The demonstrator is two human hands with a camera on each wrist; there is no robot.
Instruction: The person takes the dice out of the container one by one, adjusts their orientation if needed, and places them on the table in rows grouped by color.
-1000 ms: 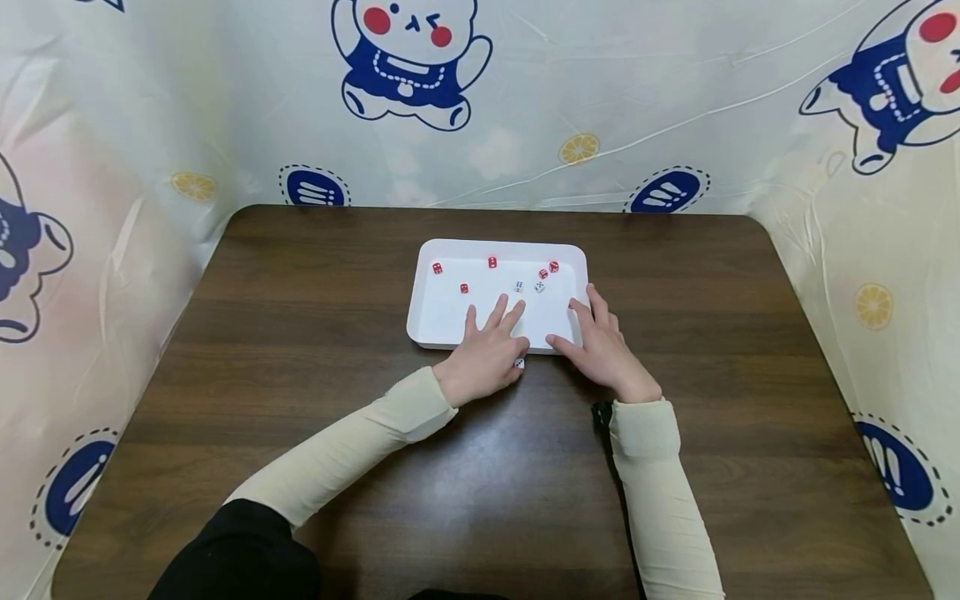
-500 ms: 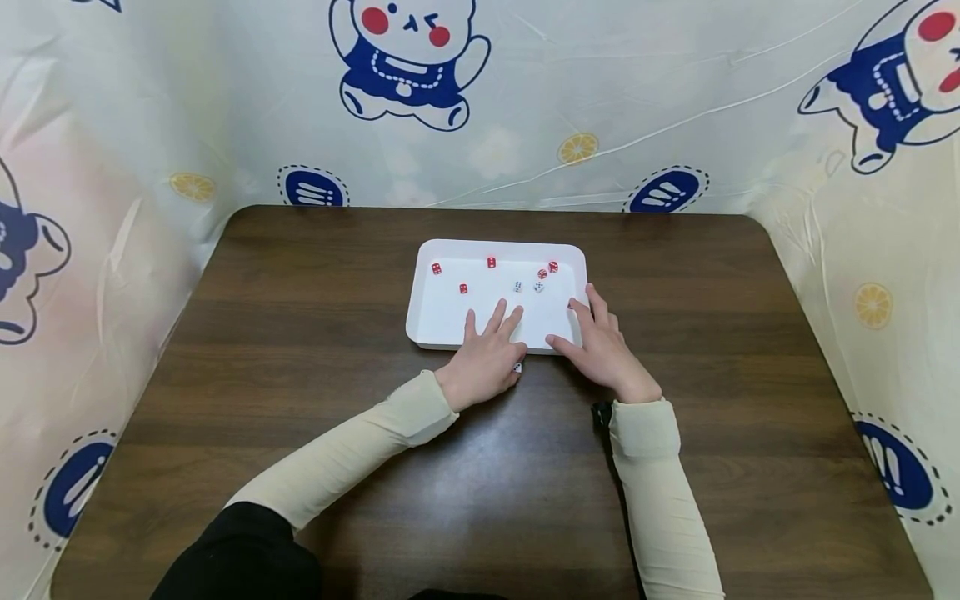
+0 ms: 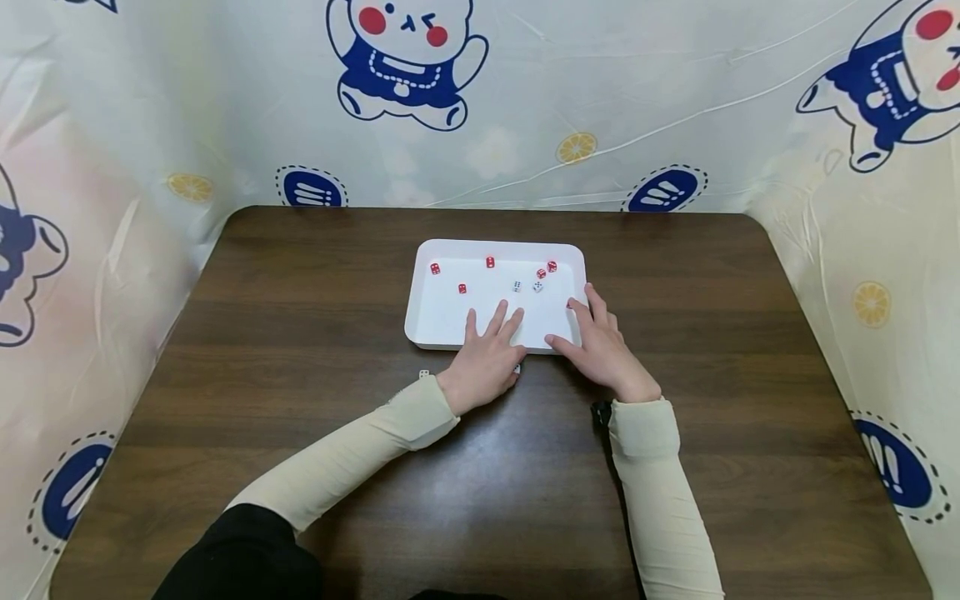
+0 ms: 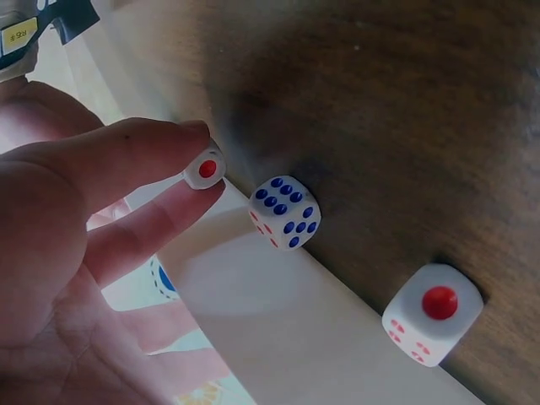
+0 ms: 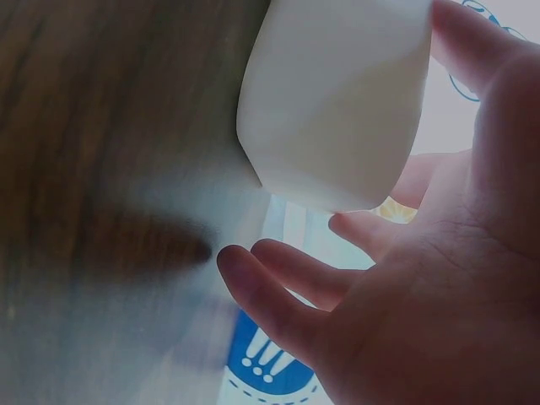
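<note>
In the head view my left hand (image 3: 482,367) is at the front rim of a white tray (image 3: 442,325), its other fingers spread over the tray. Its thumb and index finger pinch a white die (image 4: 205,169), red pip facing the left wrist camera. Two more white dice lie on the table beside the tray wall: one with blue pips (image 4: 285,213), one with a red pip (image 4: 433,314). My right hand (image 3: 603,354) touches the tray's front right corner with loosely extended fingers; its thumb is at the front rim. A red die (image 3: 570,305) is mostly hidden behind its index finger.
Inside the tray lie several red dice (image 3: 462,288) and two white dice, one near the middle (image 3: 517,287). The tray sits on a dark wooden table (image 3: 315,292). A printed curtain (image 3: 510,100) hangs around the table's back and sides.
A white die has come into view beside the left cuff. My left hand has drawn very slightly back toward me, still pinching its die. The right hand has stayed in place.
</note>
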